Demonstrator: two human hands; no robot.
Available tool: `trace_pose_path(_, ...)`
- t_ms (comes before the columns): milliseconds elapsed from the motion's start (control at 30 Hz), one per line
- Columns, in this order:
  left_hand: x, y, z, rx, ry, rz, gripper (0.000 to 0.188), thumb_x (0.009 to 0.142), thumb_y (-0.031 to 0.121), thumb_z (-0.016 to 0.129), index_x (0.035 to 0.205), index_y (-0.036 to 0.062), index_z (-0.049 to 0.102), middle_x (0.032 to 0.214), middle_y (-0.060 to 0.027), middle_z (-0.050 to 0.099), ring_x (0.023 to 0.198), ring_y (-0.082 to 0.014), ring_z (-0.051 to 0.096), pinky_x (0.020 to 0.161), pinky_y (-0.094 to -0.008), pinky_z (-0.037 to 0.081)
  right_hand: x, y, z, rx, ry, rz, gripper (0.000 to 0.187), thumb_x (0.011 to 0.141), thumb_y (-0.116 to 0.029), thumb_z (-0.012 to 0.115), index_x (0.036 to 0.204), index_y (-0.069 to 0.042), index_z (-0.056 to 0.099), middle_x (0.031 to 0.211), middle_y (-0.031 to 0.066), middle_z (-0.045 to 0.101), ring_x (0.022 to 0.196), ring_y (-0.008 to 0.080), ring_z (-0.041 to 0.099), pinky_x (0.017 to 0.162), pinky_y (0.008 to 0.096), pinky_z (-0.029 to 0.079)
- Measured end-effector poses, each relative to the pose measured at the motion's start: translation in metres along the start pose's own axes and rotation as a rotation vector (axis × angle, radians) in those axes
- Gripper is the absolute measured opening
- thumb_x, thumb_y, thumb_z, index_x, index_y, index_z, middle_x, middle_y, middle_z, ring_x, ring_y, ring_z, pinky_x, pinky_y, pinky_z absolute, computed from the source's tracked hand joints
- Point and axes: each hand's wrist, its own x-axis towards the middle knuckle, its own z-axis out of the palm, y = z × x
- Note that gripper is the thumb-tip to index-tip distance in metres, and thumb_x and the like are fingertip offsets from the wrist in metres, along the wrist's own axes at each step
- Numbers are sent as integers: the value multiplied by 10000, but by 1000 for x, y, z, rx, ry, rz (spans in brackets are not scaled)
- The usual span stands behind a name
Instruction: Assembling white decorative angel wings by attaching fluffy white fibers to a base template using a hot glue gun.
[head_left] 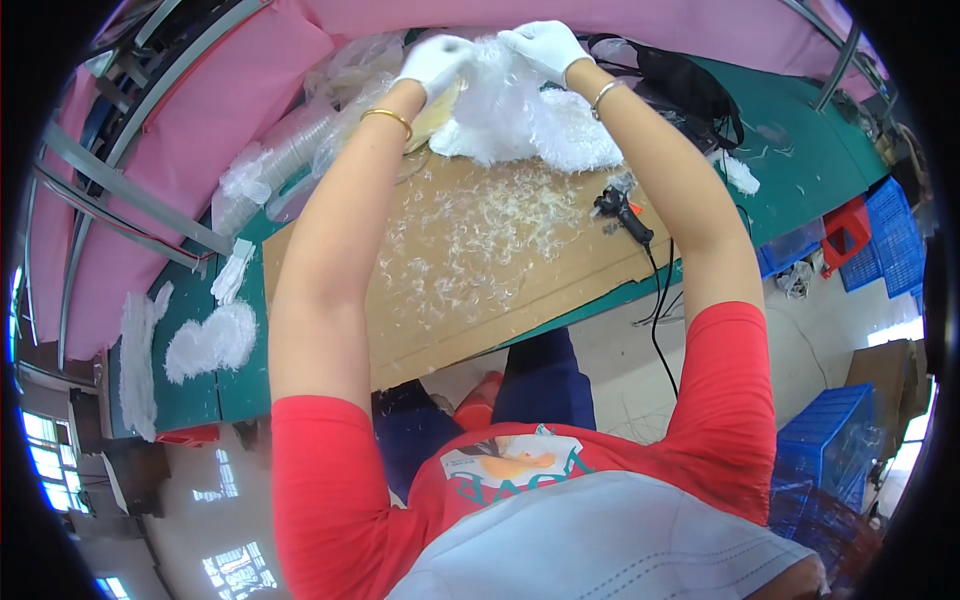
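Left hand (438, 62), white-gloved: blurred, detail lost. Right hand (545, 50), white-gloved: far side out of sight. White fluff (500, 95), between both: outline indistinct. Fibre scraps (490, 215): too small to tell singly. Cardboard sheet (430, 345): partly hidden behind left forearm (335, 215). Black bag (690, 85): partly behind right forearm (660, 160). Tool cord (657, 300): far end hidden. Face mask (600, 540): cut off by lower edge.
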Motion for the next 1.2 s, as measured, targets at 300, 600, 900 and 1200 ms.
trace_pose_path(300,16,-16,21,-251,-25,25,355,943,297,596,1139,40,741,1118,-127,750,1031,-236,680,953,-360,509,-7,24,-5,12,104,246,519,968,-546,560,997,-74,773,1023,210,733,991,411,686,909,459,532)
trace_pose_path(600,41,78,-30,870,39,383,173,746,305,708,845,187,787,928,-140,769,886,-351,728,791,-423,587,-37,55,31,-388,-302,283,319,928,-275,601,1171,-127,746,1152,167,744,1082,367,711,906,471,568)
trace_pose_path(900,69,-68,-194,411,379,1102,265,941,161,546,1143,121,713,1166,-83,726,1112,-241,684,947,-365,555,-9,105,-20,-619,-182,518,316,907,-288,640,1151,-141,777,1172,158,746,1080,360,727,871,474,586)
trace_pose_path(1200,7,-71,-222,1707,271,948,287,1032,218,472,1124,91,713,1120,-70,737,1041,-189,667,899,-323,546,17,116,-154,-766,305,508,291,939,-264,565,995,-106,803,1018,190,756,981,384,731,834,474,584)
